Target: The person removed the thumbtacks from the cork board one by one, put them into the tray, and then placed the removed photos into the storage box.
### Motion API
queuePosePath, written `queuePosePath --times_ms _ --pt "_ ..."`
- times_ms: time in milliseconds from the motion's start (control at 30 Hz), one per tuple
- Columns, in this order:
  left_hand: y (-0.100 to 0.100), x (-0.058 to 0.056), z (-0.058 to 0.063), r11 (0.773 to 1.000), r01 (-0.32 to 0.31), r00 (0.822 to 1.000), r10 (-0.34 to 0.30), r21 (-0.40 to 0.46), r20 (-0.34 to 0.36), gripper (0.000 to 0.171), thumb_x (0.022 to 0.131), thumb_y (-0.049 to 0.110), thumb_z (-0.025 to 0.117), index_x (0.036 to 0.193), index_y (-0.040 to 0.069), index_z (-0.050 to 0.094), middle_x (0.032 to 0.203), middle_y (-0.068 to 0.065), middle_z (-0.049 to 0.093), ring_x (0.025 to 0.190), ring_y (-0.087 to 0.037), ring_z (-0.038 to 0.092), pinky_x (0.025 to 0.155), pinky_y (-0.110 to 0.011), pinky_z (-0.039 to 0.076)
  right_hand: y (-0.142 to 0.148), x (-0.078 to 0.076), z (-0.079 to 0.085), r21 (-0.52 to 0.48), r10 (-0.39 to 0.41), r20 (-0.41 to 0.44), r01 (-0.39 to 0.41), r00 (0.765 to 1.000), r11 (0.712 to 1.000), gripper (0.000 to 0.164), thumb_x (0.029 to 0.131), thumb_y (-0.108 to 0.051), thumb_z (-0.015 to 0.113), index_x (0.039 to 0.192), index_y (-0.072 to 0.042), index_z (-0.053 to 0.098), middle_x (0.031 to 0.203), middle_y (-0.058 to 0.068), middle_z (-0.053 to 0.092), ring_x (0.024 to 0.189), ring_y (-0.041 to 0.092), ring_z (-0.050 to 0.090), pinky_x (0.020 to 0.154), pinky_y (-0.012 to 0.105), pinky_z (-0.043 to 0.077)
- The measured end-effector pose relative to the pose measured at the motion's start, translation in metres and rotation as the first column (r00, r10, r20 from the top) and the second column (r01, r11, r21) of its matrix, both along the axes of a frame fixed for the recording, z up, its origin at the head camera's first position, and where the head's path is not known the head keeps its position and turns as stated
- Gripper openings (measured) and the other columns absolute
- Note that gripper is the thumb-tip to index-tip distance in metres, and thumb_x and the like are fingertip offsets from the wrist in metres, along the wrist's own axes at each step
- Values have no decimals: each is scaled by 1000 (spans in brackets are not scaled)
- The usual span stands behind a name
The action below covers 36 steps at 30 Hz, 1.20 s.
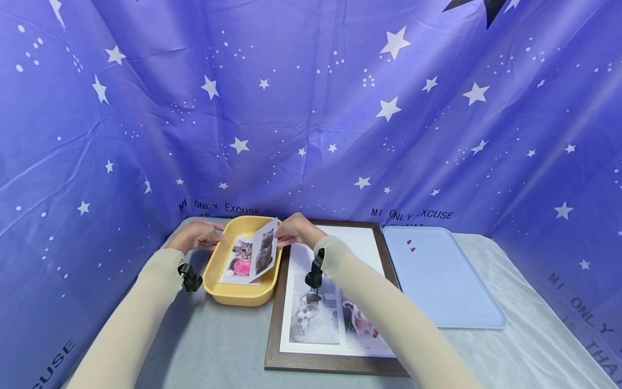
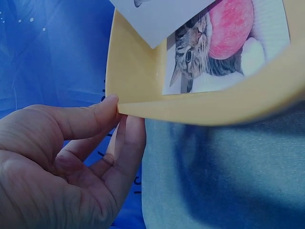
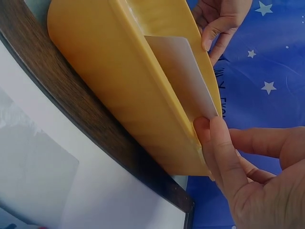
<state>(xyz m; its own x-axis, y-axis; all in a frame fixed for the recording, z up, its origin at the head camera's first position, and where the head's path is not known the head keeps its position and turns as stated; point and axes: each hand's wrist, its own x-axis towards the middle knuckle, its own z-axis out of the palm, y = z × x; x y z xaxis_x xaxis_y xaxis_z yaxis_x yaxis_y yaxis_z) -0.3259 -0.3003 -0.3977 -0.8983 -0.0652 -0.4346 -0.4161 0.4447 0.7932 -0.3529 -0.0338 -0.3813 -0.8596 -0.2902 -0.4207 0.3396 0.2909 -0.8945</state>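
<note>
A yellow plastic basin [image 1: 236,299] stands at the left of the table. My left hand [image 2: 66,157] pinches its rim between thumb and fingers. At the basin's right side, my right hand [image 3: 252,167] pinches the edge of a photo of a grey cat [image 1: 264,251], which is tilted up inside the basin. Below it, on the basin's floor, lies a photo of a tabby cat with a pink ball [image 1: 241,262]. Beside the basin is a dark wooden frame [image 1: 335,365] with a white board, partly hidden by my right arm. Two cat photos [image 1: 316,319] lie on its lower part.
To the right of the frame lies a pale blue tray [image 1: 447,281] with a few red push pins [image 1: 411,246] near its far left corner. A grey cloth [image 1: 223,346] covers the table. Behind hangs a blue-purple curtain [image 1: 311,108] with white stars.
</note>
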Motion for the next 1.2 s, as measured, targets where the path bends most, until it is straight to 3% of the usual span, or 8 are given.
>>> queuePosePath --times_ms 167,400,533,667,867,1200 --pt "-1 0 0 1000 -9 1000 9 6 5 54 96 2 64 148 -4 49 96 0 73 74 -6 66 73 -25 60 -3 0 -1 4 -7 2 7 1000 1000 7 89 16 63 90 8 64 68 8 62 54 16 63 61 25 63" --pt "1 0 -1 1000 -8 1000 8 -8 3 54 96 2 65 148 -4 49 107 -7 74 76 -7 67 75 -27 61 -6 0 -2 34 -22 -17 22 1000 999 11 88 15 64 98 14 67 69 10 62 54 16 62 59 25 62" --pt "1 0 0 1000 -5 1000 5 -13 8 55 97 3 64 148 -3 48 113 -10 73 77 -8 67 75 -27 61 -9 1 -2 26 -30 -15 30 999 999 6 86 16 63 86 10 64 67 10 61 54 17 62 59 25 62" --pt "1 0 0 1000 -3 1000 3 -12 10 55 96 3 64 149 -4 47 109 -8 74 76 -7 67 74 -27 61 -11 2 -3 18 -31 -20 31 999 999 16 85 17 63 76 4 59 64 11 61 52 16 61 58 25 62" --pt "0 0 1 1000 -9 1000 9 1 6 56 96 2 65 148 -5 48 102 -5 74 75 -8 67 73 -26 61 -15 3 -4 42 -46 -43 48 998 998 8 84 17 65 86 10 61 65 13 61 50 17 62 63 29 64" --pt "0 -1 0 1000 -12 1000 12 4 17 56 97 2 64 149 -4 46 95 -1 72 74 -6 66 72 -25 60 -21 9 -5 34 -99 -69 102 993 994 17 83 18 66 99 17 61 68 15 62 51 19 61 77 37 65"
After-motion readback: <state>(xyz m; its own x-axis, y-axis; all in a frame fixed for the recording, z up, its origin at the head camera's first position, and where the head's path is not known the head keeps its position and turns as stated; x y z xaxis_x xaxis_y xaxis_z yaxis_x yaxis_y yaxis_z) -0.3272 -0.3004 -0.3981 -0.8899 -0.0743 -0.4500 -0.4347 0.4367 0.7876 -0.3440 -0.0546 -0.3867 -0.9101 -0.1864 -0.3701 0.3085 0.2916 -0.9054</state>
